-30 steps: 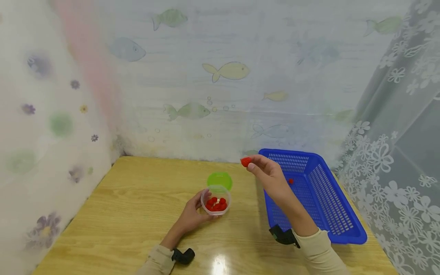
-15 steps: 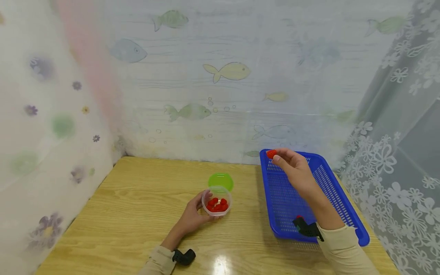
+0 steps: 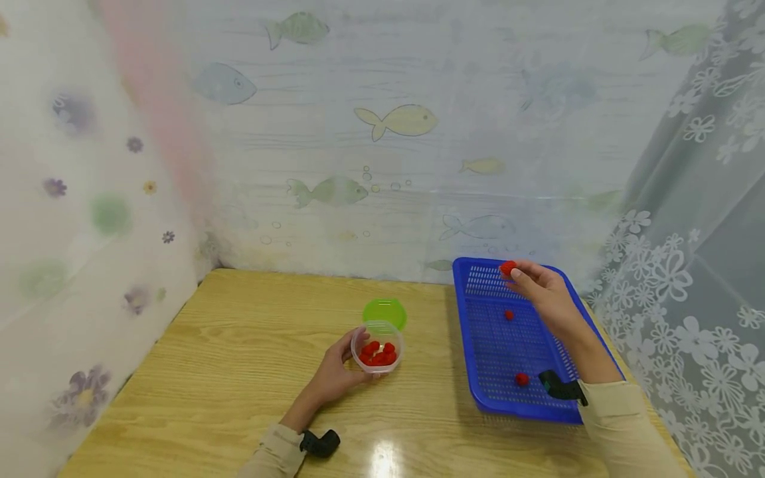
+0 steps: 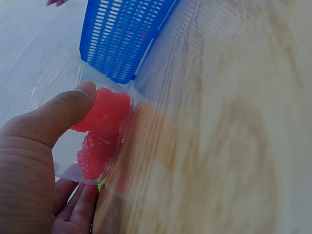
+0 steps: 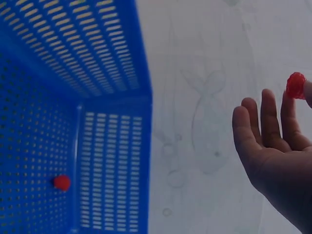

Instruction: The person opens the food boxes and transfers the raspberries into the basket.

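Over the far part of the blue basket, my right hand pinches a red raspberry between thumb and fingertips. The right wrist view has that raspberry at its right edge, the other fingers spread loosely upward. My left hand grips a small clear plastic container on the table, thumb on one side and fingers on the other. Several raspberries lie inside it; their bumpy surface shows through the wall in the left wrist view. Two more, a farther raspberry and a nearer raspberry, lie on the basket's floor.
A bright green lid lies just behind the container. The basket with its slotted walls stands at the right of the wooden table. A fish-patterned curtain hangs along the table's back edge.
My right hand has carried the raspberry rightward, from beside the basket to over it. The nearer raspberry on its floor has come out from behind the arm. My left hand stays put.
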